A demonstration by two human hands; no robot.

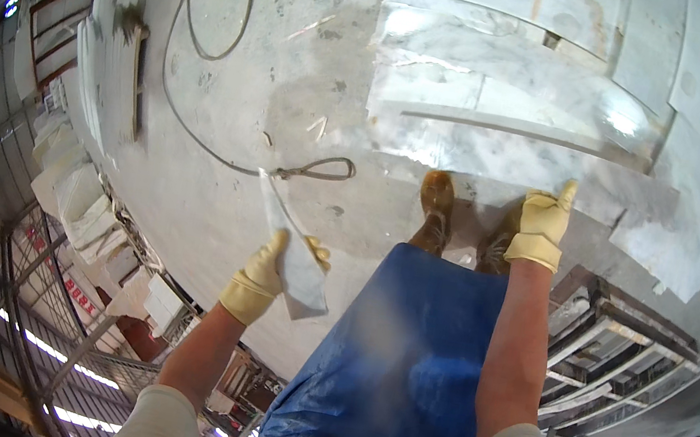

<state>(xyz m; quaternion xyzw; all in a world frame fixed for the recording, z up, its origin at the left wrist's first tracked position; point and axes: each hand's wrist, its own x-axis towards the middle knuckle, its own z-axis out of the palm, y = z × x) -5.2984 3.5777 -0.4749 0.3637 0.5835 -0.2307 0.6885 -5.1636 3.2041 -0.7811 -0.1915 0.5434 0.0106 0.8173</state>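
My left hand, in a cream work glove, is closed round a long, tapering offcut of pale stone slab. The piece is tilted, its narrow tip pointing away from me, its broad end beside my blue apron. Some fingertips show past the far edge of the stone. My right hand, gloved alike, is held out over my boots with nothing seen in it. One finger stands apart and points forward; the others are partly hidden. Beyond it lies a grey-veined marble slab strip.
Several pale slabs cover the floor ahead. A dark cable loops across the concrete to the left. At the right stands a stack of pale-edged frames. Stone pieces are piled along the left side.
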